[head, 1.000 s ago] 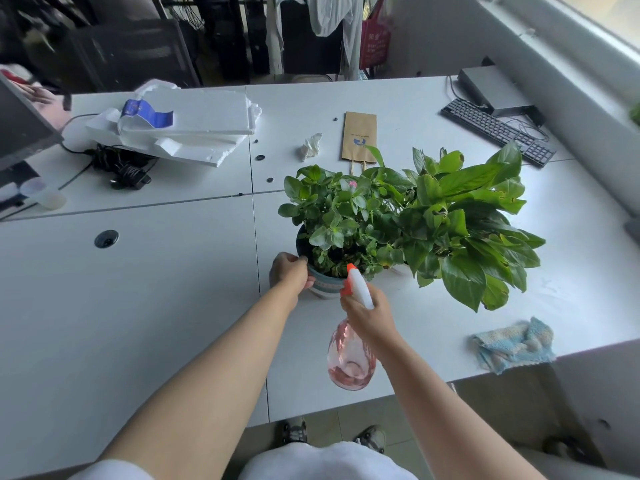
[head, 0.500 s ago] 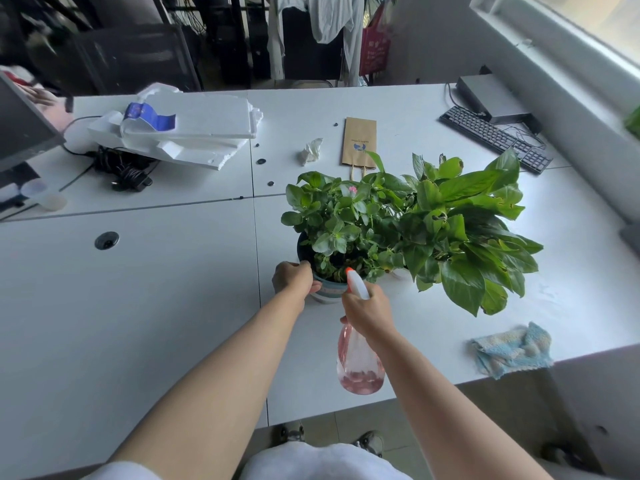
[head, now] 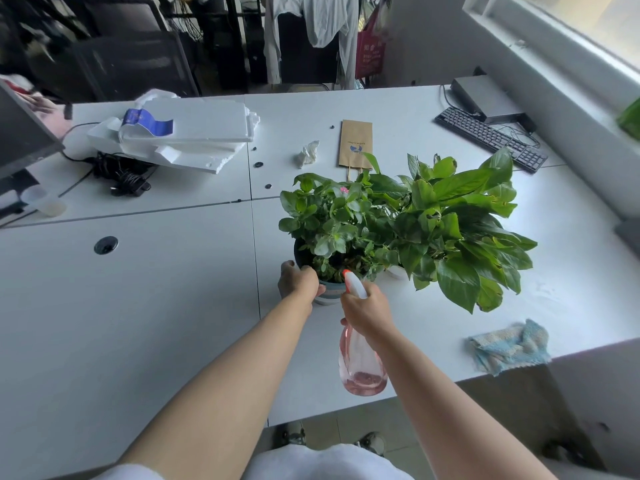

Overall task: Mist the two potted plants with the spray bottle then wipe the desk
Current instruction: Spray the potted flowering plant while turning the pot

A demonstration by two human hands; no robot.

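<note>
Two potted plants stand side by side on the white desk. The small-leaved plant grows in a dark pot with a striped base. The large-leaved plant in a white pot is to its right. My left hand grips the left rim of the striped pot. My right hand holds a pink spray bottle by its white trigger head, whose orange nozzle points into the small plant's foliage. A blue and cream cloth lies crumpled near the desk's front right edge.
Behind the plants lie a brown paper bag and a crumpled tissue. Foam packing and black cables sit far left, a plastic cup by a monitor. A keyboard is at back right.
The view has tilted slightly. My right hand and the spray bottle have stayed close to the small plant's pot, with the nozzle still aimed into its leaves. My left hand keeps its hold on the pot.
</note>
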